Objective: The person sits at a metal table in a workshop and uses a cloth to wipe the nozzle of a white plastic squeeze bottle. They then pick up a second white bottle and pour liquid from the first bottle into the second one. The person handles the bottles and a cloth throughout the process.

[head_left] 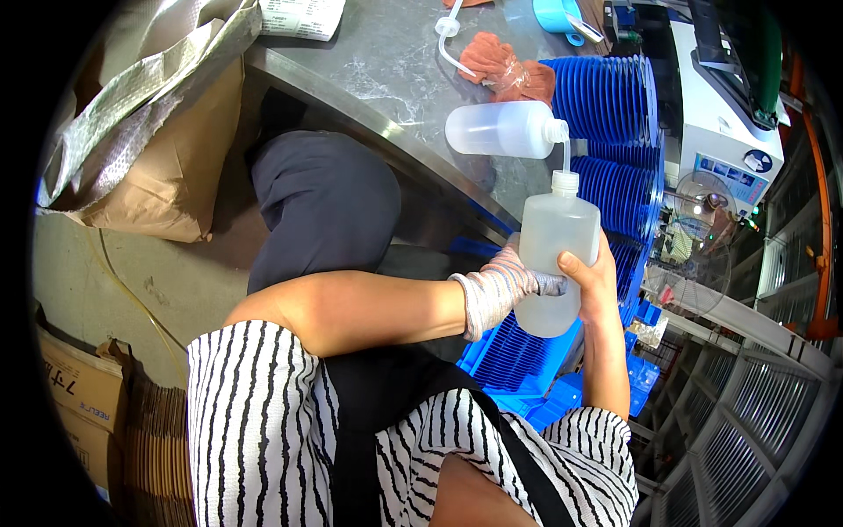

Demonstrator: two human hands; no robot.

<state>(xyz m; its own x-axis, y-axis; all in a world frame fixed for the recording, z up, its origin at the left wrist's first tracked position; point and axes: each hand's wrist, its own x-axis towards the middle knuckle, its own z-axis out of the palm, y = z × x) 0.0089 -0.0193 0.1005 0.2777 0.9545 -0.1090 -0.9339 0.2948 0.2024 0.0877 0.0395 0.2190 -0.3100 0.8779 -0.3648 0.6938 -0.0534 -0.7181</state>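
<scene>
Both of my hands grip an upright translucent white plastic bottle (556, 255) just off the edge of the steel table (386, 79). My left hand (500, 288), in a striped knit glove, wraps its lower left side. My right hand (590, 283) is bare and clasps its right side, thumb across the front. A second translucent bottle (500, 129) lies on its side on the table above it. From that bottle's mouth a thin clear line runs down to the held bottle's open neck (565, 181). I cannot tell whether the line is a stream or a tube.
Stacks of blue ribbed trays (606, 97) stand right of the bottles, with more below my hands. An orange cloth (500, 63) and a spout cap with tube (448, 28) lie on the table. A brown paper sack (167, 167) leans at left, cardboard boxes (83, 395) at lower left, a white machine (716, 114) at right.
</scene>
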